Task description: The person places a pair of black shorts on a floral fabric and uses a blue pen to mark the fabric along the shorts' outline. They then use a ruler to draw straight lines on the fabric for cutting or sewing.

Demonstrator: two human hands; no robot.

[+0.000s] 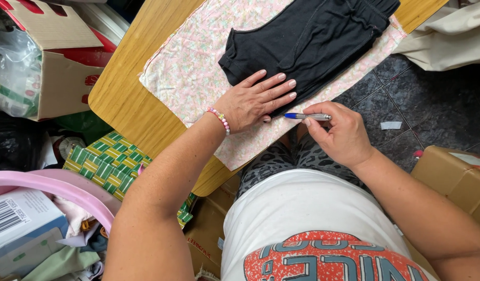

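Observation:
My left hand (255, 99) lies flat, fingers spread, on the lower edge of a black garment (313, 36). The garment is laid out on a pink flowered fabric (188, 73) that covers part of a wooden table (120, 99). A pink bead bracelet (219, 119) circles my left wrist. My right hand (341, 132) grips a silver pen with a blue tip (307, 116). The pen's tip points left and touches the pink fabric just beside the black garment's edge, close to my left fingertips.
A cardboard box (52, 57) with plastic bags stands at the left. A green patterned cloth (107, 161), a pink basket rim (58, 190) and a white box lie below the table. Beige fabric (448, 36) and a cardboard box (456, 177) sit at right on dark tile floor.

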